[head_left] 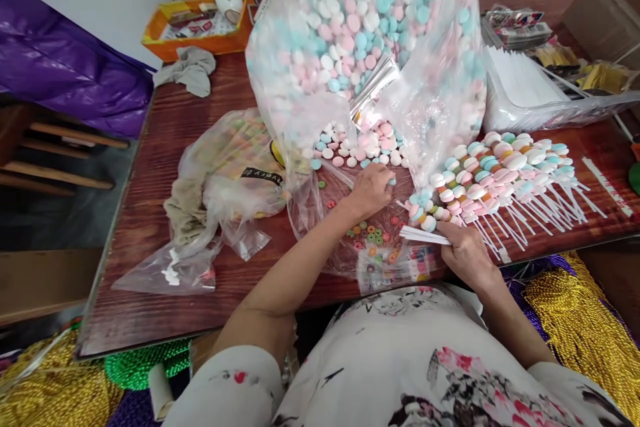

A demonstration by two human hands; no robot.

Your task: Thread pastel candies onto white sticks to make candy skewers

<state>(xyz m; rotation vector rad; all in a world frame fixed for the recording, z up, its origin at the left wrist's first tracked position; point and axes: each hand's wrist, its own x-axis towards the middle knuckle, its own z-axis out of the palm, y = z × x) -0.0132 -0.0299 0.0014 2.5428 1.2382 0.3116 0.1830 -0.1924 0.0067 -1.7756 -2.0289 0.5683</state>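
Note:
My left hand (371, 188) reaches to the loose pink, blue and white candy discs (357, 147) spilling from a big clear bag (370, 40); its fingers pinch a blue disc. My right hand (463, 250) is closed around a few white sticks (425, 235), one of them loaded with candies at its far end. A pile of finished candy skewers (505, 177) lies just right of my hands. Small coloured ring candies (373, 235) are scattered on plastic between my hands.
A crumpled plastic bag (225, 180) with cloth lies at the left. A clear tray (540, 47) of white sticks and wrappers stands at the back right. An orange box (200, 23) sits at the back left. Gold and green cord bundles (580, 320) hang below the table's front edge.

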